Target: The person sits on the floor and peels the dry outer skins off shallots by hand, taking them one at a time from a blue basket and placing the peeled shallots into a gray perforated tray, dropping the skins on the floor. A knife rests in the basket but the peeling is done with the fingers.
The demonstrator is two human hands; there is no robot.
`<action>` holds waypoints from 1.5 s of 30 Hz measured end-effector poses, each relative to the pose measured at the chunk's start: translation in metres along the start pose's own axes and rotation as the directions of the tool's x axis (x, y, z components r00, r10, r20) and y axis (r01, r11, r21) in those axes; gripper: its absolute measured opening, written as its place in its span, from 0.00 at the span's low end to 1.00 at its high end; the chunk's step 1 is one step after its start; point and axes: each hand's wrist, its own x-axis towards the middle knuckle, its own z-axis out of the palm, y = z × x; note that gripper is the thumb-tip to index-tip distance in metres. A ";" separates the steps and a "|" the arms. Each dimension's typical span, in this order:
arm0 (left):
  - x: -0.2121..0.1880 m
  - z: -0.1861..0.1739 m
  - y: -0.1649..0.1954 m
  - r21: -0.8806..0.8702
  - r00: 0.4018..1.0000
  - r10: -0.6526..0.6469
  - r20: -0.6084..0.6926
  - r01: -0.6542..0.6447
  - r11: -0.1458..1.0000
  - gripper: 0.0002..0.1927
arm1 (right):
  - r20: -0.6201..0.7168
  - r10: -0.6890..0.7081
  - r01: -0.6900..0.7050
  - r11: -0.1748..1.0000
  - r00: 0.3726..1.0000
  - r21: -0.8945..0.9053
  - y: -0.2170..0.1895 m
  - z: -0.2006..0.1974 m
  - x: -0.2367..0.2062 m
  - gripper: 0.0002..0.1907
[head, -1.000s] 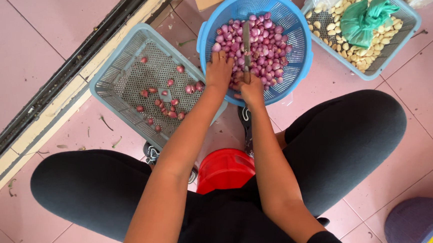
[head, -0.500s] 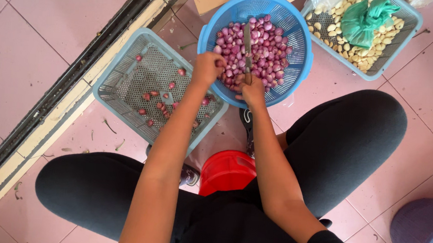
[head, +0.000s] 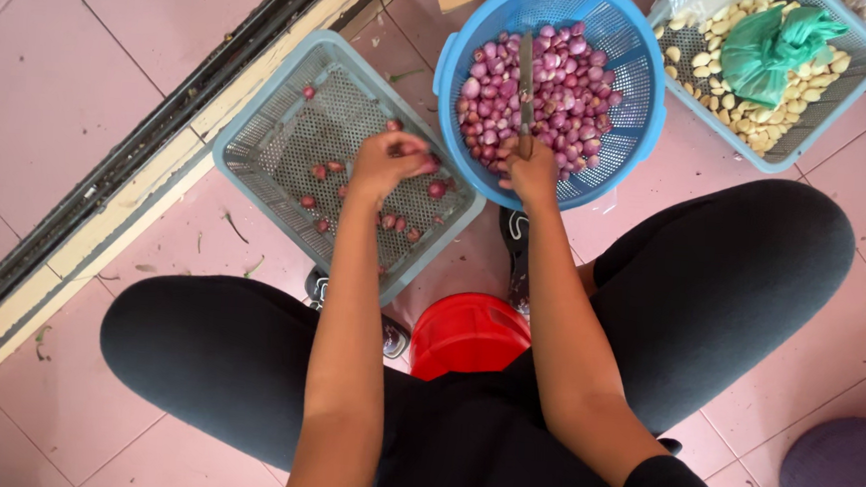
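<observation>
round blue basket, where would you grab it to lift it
Grip the round blue basket by its rim lug on the left side, coming from the left. The lug sticks out clear there, while the right hand with the knife covers the near rim.

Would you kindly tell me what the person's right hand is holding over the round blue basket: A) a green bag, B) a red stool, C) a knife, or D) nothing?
C: the right hand grips a knife whose blade lies over the shallots in the round blue basket.
</observation>
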 end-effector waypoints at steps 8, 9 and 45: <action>-0.012 0.005 0.017 0.815 0.854 0.503 -0.133 -0.194 0.546 0.15 | 0.003 -0.092 0.092 0.996 0.996 0.009 0.004 0.010 -0.006 0.13; -0.008 0.014 0.017 0.762 0.808 0.578 -0.116 -0.301 0.574 0.15 | 0.013 -0.103 0.103 0.995 0.995 0.017 0.003 0.011 -0.008 0.14; 0.068 0.131 -0.030 0.974 0.981 0.065 0.181 -0.170 -0.148 0.09 | 0.055 0.084 -0.099 0.908 0.995 0.406 -0.016 -0.008 -0.026 0.09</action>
